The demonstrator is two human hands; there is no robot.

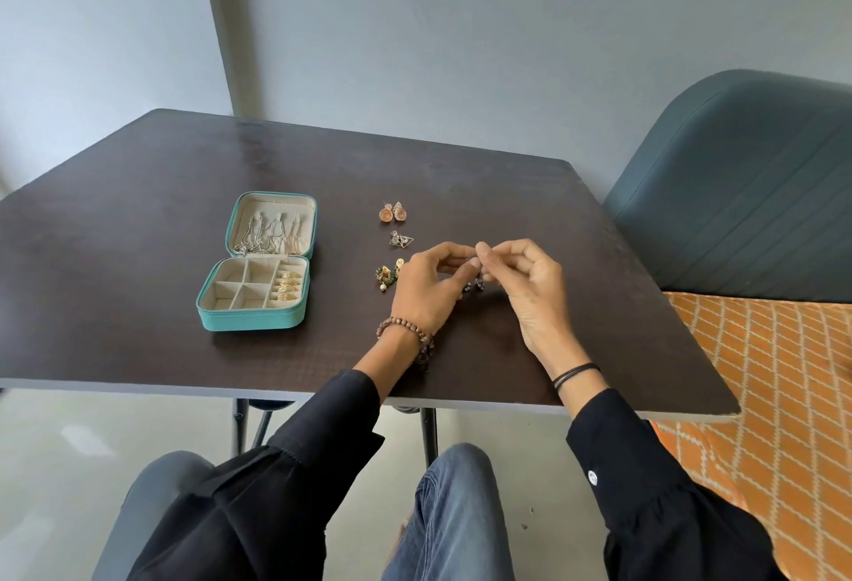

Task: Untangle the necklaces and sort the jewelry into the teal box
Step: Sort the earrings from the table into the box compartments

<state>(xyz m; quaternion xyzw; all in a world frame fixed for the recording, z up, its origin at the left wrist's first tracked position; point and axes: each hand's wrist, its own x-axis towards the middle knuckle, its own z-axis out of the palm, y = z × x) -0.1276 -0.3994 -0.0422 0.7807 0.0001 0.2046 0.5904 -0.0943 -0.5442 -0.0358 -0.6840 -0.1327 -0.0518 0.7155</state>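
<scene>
The teal box (249, 320) lies open on the dark table (138, 221), left of my hands. Silver necklaces (269, 232) hang in its lid, and gold earrings (286, 288) fill its right compartments. My left hand (426, 290) and my right hand (525, 285) meet above the table and pinch a small dark beaded earring (475, 283) between their fingertips; its beads dangle below. Loose on the table lie two round orange earrings (393, 213), a silver triangular pair (400, 239), and a green and gold pair (386, 275) partly hidden by my left hand.
A blue-grey chair back (747, 184) stands right of the table, with an orange patterned cloth (783, 373) below it. The table's front edge (184, 384) runs near my knees. A grey wall rises behind the table.
</scene>
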